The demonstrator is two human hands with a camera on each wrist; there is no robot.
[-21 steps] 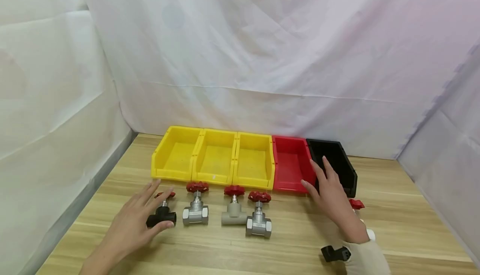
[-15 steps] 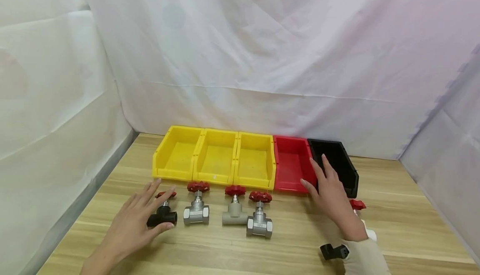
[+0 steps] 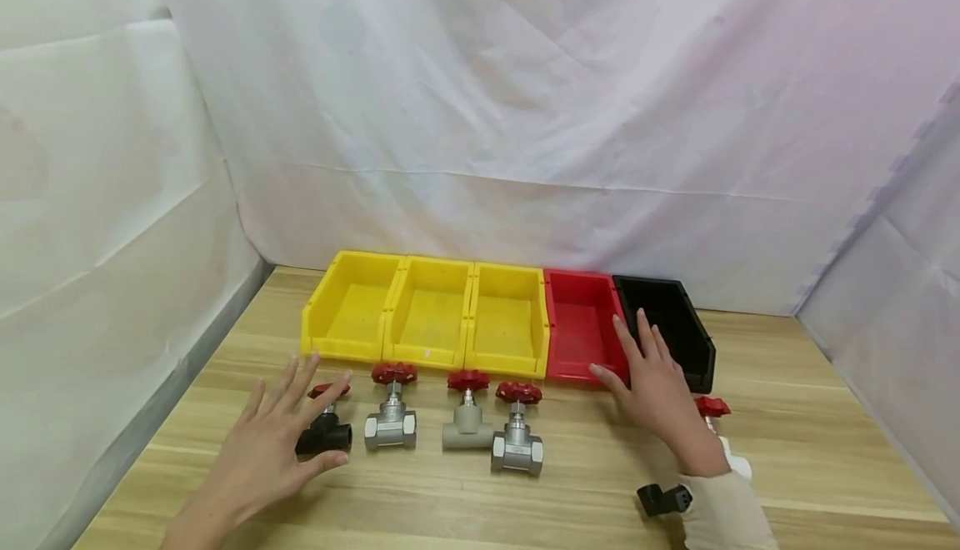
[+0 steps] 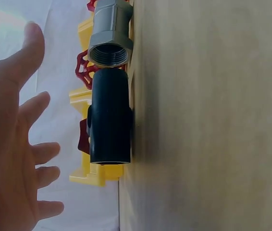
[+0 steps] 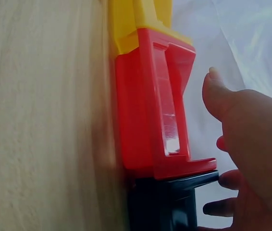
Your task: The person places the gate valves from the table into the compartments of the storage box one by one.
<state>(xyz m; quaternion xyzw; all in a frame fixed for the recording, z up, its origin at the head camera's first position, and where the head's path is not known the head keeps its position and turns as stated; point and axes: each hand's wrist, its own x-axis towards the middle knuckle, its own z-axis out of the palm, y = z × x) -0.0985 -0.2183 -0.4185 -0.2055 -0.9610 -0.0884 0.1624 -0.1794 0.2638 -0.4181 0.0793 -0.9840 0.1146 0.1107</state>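
Note:
My left hand [image 3: 262, 454], fingers spread, hovers over a black tee-shaped valve [image 3: 322, 437] with a red handwheel and partly hides it. The left wrist view shows a gap between that hand and the valve's black body [image 4: 110, 118]. Rightward along the table stand a metal valve [image 3: 390, 429], a beige plastic valve [image 3: 468, 432] and a second metal valve [image 3: 517, 452], all with red handwheels. My right hand [image 3: 660, 396] is held with spread fingers before the red bin [image 3: 581, 371] and black bin [image 3: 701, 379], holding nothing. Beyond its wrist, a white valve [image 3: 737, 460] is partly hidden.
Three yellow bins [image 3: 348, 350] stand left of the red bin in one row. A black pipe-like piece [image 3: 660, 500] lies by the right sleeve, which hides part of it. White cloth [image 3: 480, 117] hangs behind and at both sides of the wooden table [image 3: 450, 508].
My right hand has shifted slightly left, uncovering more of the white valve. The left hand's fingers have spread a little wider. The valves and bins stay in place.

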